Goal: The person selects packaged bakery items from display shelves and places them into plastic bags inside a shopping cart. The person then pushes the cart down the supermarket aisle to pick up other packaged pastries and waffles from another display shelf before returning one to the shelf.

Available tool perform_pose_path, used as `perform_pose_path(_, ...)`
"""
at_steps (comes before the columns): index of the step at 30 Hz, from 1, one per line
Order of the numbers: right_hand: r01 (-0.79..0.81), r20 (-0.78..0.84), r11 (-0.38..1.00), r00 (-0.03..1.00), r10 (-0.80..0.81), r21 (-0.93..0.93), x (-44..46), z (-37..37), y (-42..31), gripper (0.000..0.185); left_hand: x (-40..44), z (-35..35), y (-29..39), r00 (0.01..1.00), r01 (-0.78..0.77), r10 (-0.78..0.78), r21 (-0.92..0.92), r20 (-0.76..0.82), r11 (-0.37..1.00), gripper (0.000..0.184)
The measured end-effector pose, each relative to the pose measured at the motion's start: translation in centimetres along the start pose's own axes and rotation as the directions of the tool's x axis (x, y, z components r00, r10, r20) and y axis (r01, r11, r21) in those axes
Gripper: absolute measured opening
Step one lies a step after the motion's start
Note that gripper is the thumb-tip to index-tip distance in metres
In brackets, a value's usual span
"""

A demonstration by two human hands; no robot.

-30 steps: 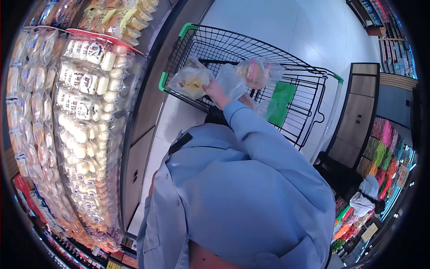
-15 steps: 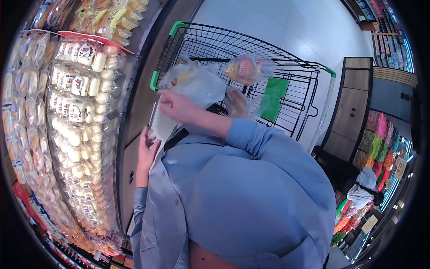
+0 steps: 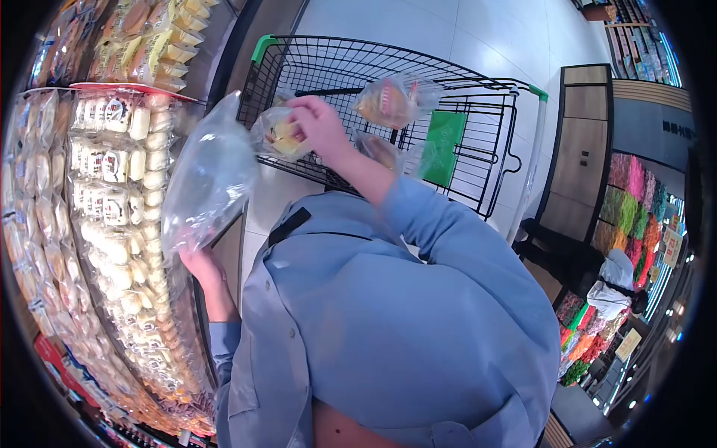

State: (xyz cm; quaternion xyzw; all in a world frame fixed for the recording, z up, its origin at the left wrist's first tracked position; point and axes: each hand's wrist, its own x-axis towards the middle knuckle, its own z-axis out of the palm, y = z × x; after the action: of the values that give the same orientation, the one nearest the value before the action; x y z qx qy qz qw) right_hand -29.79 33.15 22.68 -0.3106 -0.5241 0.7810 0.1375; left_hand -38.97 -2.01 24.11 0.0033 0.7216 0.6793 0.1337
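Observation:
At the left, my left hand [image 3: 203, 267] is closed on the lower end of a large, clear plastic bag [image 3: 213, 172], which stands puffed up in front of the bread shelf. My right hand [image 3: 320, 133] reaches over the near left end of the shopping cart [image 3: 336, 56], its fingers closed on a small clear package with yellow pieces inside [image 3: 282, 142]. Further right in the cart are a round bread package with a red and white label [image 3: 396, 103] and another wrapped brown item [image 3: 379, 149].
Shelves of packaged white buns [image 3: 112, 201] rise along the left. A green panel [image 3: 443, 149] is on the cart. Wooden cabinets [image 3: 579, 149] stand at the right. A person in dark trousers and a white top [image 3: 609, 287] is beyond, beside colourful goods.
My left hand has come into view and raised the clear bag away from the cart to the left. My right hand has moved back over the cart to the yellow package.

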Motion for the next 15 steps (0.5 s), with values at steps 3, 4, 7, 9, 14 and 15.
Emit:
perform_pose_path(3, -0.206, -0.379, 0.898, 0.924, 0.048, -0.389, 4.3, -5.4, 12.7, 0.051, -1.7, -1.8, -0.6, 0.995, 0.078, -0.088, -0.192, -0.041, 0.978, 0.014)
perform_pose_path(4, -0.357, -0.47, 0.759, 0.879, 0.077, -0.544, 5.3, -6.6, 16.4, 0.062, -2.3, -2.4, -0.9, 0.993, 0.091, -0.105, -0.241, -0.047, 0.966, 0.01)
perform_pose_path(7, -0.609, -0.413, 0.673, 0.789, 0.456, -0.419, 5.9, -6.5, 19.9, 0.081, -4.5, -3.9, -2.6, 0.971, 0.185, -0.213, -0.228, -0.106, 0.956, 0.01)
perform_pose_path(9, -0.513, -0.354, 0.755, 0.852, 0.387, -0.409, 5.5, -5.5, 19.9, 0.083, -5.9, -4.3, -3.3, 0.955, 0.222, -0.255, -0.206, -0.149, 0.953, 0.01)
perform_pose_path(14, -0.514, -0.373, 0.712, 0.853, 0.365, -0.479, 7.9, -3.6, 20.1, 0.045, -8.4, -4.4, -2.7, 0.924, 0.306, -0.32, -0.098, -0.209, 0.947, 0.006)
perform_pose_path(15, -0.509, -0.356, 0.707, 0.858, 0.371, -0.49, 8.6, -3.4, 20.5, 0.045, -8.7, -4.6, -2.8, 0.93, 0.292, -0.305, -0.091, -0.204, 0.952, 0.008)
